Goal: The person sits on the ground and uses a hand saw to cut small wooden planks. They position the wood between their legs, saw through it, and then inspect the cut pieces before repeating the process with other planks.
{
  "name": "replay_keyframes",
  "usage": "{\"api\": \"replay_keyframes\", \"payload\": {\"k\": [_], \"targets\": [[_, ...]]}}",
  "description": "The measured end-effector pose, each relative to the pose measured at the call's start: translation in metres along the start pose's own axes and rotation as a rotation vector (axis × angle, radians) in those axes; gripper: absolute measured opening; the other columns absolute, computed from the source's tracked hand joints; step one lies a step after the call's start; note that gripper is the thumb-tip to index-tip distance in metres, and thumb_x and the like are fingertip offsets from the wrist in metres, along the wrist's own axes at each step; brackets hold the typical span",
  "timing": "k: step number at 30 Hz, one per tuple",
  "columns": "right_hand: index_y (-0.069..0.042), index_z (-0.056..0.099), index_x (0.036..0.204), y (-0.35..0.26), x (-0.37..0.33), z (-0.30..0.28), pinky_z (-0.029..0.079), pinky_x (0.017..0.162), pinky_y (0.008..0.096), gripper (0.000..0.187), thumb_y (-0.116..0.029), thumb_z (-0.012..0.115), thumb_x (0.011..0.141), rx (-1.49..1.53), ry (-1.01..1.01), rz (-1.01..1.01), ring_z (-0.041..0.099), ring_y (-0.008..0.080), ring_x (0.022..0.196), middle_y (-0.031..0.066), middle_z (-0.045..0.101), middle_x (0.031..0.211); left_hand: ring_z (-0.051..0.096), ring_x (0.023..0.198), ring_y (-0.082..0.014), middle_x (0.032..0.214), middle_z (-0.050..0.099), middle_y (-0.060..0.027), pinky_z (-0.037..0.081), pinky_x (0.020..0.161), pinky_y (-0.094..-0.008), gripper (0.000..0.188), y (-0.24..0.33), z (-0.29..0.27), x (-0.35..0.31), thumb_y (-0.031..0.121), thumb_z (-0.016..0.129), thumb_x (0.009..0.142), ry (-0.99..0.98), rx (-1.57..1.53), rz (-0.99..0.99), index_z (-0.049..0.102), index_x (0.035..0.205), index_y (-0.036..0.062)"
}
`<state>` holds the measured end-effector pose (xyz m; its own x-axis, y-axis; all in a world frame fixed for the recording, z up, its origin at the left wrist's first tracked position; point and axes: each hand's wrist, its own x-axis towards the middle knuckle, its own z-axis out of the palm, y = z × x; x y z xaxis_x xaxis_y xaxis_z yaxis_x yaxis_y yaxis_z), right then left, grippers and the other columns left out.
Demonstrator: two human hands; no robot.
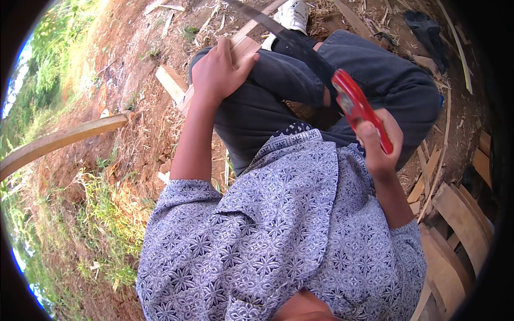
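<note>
My right hand [383, 142] is wrapped round the red handle of a hand saw [353, 96]. Its long dark blade reaches up and left, past my bent knees, and runs out at the top edge. My left hand [222, 74] grips a pale wooden strip [246, 48] against my leg, thumb on the near side and fingers over the top. The strip slants up to the right and meets the line of the blade near the top; whether the teeth touch it I cannot tell. Below my left hand, a pale squared wood end [172, 84] sticks out beside my leg.
A long wooden beam [64, 140] comes in from the left. Cut boards [460, 214] are piled at the lower right, with thin strips near them. A dark sandal-like item [425, 35] lies at the upper right. Wood shavings, soil and grass surround my legs and white shoe [293, 16].
</note>
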<state>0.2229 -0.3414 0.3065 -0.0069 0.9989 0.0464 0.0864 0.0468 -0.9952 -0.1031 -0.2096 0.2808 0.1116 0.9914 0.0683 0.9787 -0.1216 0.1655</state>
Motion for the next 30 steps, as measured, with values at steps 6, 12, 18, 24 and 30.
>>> {"api": "replay_keyframes", "payload": {"k": [6, 12, 18, 24, 30], "targets": [[-0.002, 0.065, 0.089, 0.01, 0.021, 0.019, 0.037, 0.062, 0.0243, 0.018, -0.016, 0.069, 0.099, -0.053, -0.048, -0.057, 0.047, 0.0053, 0.067, -0.0017, 0.056, 0.073, 0.07, 0.088, -0.0427, 0.093, 0.071, -0.0199, 0.053, 0.076, -0.0518, 0.065, 0.003, 0.002, 0.002, 0.068, 0.061, 0.09, -0.012, -0.002, 0.004, 0.055, 0.103, 0.0055], [-0.001, 0.065, 0.089, 0.006, 0.016, 0.014, 0.038, 0.06, 0.0247, 0.017, -0.015, 0.069, 0.098, -0.108, -0.069, -0.082, 0.049, 0.0061, 0.066, -0.0001, 0.057, 0.073, 0.07, 0.089, -0.0429, 0.092, 0.071, -0.02, 0.053, 0.075, -0.0521, 0.065, 0.0, 0.005, 0.004, 0.07, 0.06, 0.09, -0.013, 0.025, 0.0, 0.053, 0.1, 0.0058], [0.0, 0.064, 0.088, -0.001, -0.004, -0.006, 0.038, 0.059, 0.0258, 0.017, -0.013, 0.069, 0.097, -0.164, -0.092, -0.069, 0.049, 0.0071, 0.064, 0.0013, 0.056, 0.073, 0.07, 0.088, -0.043, 0.092, 0.071, -0.021, 0.053, 0.076, -0.0521, 0.065, 0.001, 0.003, 0.003, 0.069, 0.06, 0.09, -0.006, 0.002, 0.011, 0.053, 0.099, 0.0048], [-0.001, 0.063, 0.087, -0.005, -0.002, -0.003, 0.038, 0.058, 0.0256, 0.017, -0.013, 0.069, 0.097, -0.188, -0.088, -0.126, 0.048, 0.0071, 0.062, 0.0016, 0.055, 0.07, 0.07, 0.088, -0.0428, 0.091, 0.071, -0.0209, 0.053, 0.075, -0.0519, 0.064, -0.003, 0.006, 0.006, 0.068, 0.061, 0.091, -0.009, 0.031, -0.003, 0.053, 0.098, 0.0046], [-0.001, 0.062, 0.086, -0.008, 0.015, 0.016, 0.038, 0.056, 0.0254, 0.018, -0.014, 0.071, 0.097, -0.149, -0.093, -0.097, 0.048, 0.0057, 0.06, 0.0011, 0.054, 0.066, 0.07, 0.086, -0.0413, 0.091, 0.071, -0.0203, 0.053, 0.073, -0.0509, 0.064, 0.008, 0.002, -0.001, 0.068, 0.062, 0.09, -0.027, 0.028, 0.029, 0.053, 0.096, 0.0052]]}}
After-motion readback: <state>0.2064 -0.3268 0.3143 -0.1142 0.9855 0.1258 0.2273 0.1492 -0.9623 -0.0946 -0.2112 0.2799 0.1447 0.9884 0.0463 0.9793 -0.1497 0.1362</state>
